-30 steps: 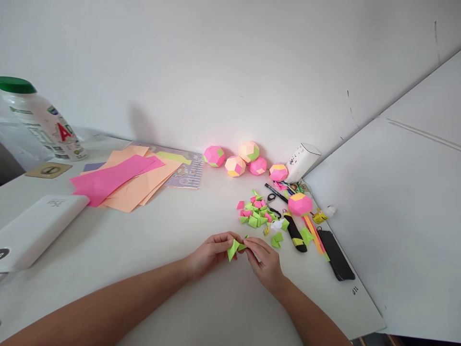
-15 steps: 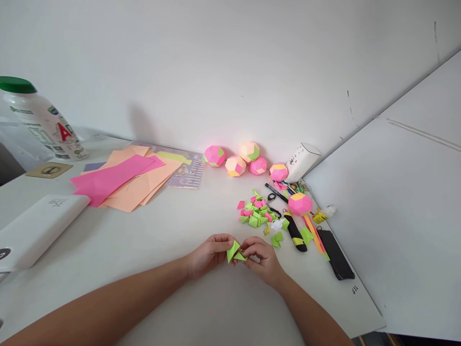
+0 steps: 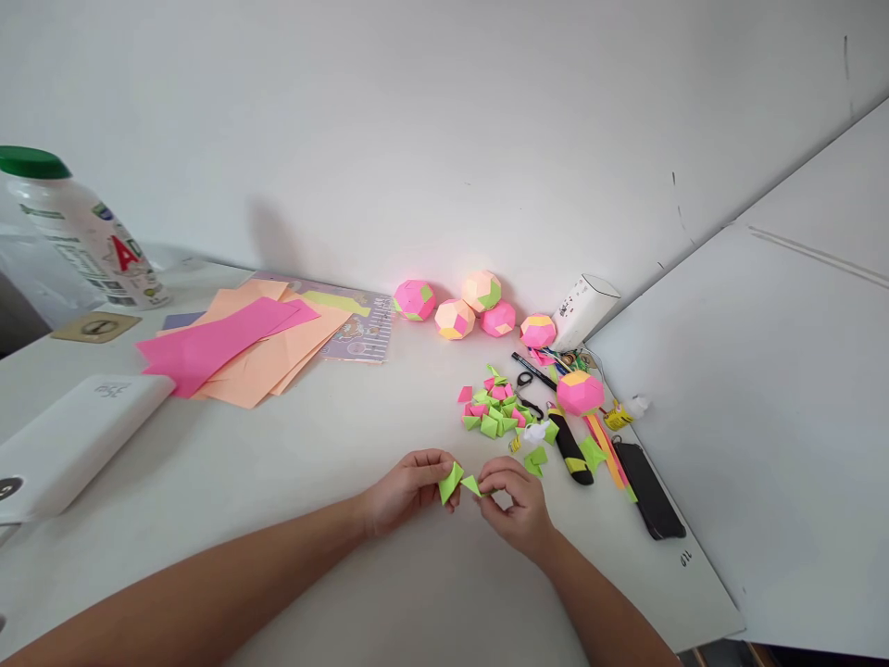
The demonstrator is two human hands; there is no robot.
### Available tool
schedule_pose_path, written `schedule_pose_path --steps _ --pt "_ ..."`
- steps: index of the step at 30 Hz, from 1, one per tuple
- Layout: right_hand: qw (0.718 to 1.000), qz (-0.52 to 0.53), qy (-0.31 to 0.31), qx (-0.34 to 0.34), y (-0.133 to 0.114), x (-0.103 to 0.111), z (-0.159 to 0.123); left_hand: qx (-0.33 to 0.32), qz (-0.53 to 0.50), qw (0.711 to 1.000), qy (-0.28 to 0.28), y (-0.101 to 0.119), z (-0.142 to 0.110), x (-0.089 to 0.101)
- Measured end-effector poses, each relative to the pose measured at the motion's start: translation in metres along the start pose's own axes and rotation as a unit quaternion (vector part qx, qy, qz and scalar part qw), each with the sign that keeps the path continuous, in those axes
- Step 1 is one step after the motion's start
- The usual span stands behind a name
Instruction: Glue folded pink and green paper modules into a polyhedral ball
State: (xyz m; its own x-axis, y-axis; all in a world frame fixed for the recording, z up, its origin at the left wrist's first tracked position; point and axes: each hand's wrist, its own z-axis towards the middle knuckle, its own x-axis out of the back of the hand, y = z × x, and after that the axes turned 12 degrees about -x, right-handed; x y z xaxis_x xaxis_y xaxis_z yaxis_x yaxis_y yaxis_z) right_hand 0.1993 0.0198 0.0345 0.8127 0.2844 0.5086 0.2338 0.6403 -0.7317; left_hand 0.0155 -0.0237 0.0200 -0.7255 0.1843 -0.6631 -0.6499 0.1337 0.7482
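Observation:
Between thumb and fingers, my left hand [image 3: 415, 484] pinches a green folded paper piece [image 3: 450, 483] above the near part of the table. My right hand [image 3: 512, 503] grips a second, smaller green paper piece [image 3: 470, 484], its pointed end facing the first one. A narrow gap seems to separate the two pieces. Beyond my hands lies a pile of folded green and pink paper pieces [image 3: 490, 420], with a few loose green pieces [image 3: 535, 460] close to my right hand. Several paper balls [image 3: 456, 320] in pink, peach and green rest along the wall.
Pink and peach paper sheets [image 3: 254, 375] lie at left, near a white power bank [image 3: 83, 445] and a bottle [image 3: 87, 236]. At right are a black-yellow cutter [image 3: 570, 449], a glue bottle [image 3: 625, 413], a black phone-like case [image 3: 649, 491] and a white box [image 3: 585, 310].
My right hand has moved slightly right, drawing its green piece away from the one in my left hand. My left hand stays nearly in place.

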Motion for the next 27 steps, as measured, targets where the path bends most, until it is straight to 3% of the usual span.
schedule_pose_path --steps 3,12,27 --pt "0.996 -0.068 0.035 0.046 0.004 0.002 -0.001 0.001 0.006 1.0 0.011 0.0 0.0 0.0" --pt "0.978 -0.172 0.013 0.115 0.012 0.002 -0.006 0.018 0.073 0.997 -0.017 0.0 -0.001 -0.004" --pt "0.979 -0.145 -0.008 0.145 0.011 0.002 -0.005 0.033 0.103 0.994 -0.01 -0.001 -0.001 -0.003"
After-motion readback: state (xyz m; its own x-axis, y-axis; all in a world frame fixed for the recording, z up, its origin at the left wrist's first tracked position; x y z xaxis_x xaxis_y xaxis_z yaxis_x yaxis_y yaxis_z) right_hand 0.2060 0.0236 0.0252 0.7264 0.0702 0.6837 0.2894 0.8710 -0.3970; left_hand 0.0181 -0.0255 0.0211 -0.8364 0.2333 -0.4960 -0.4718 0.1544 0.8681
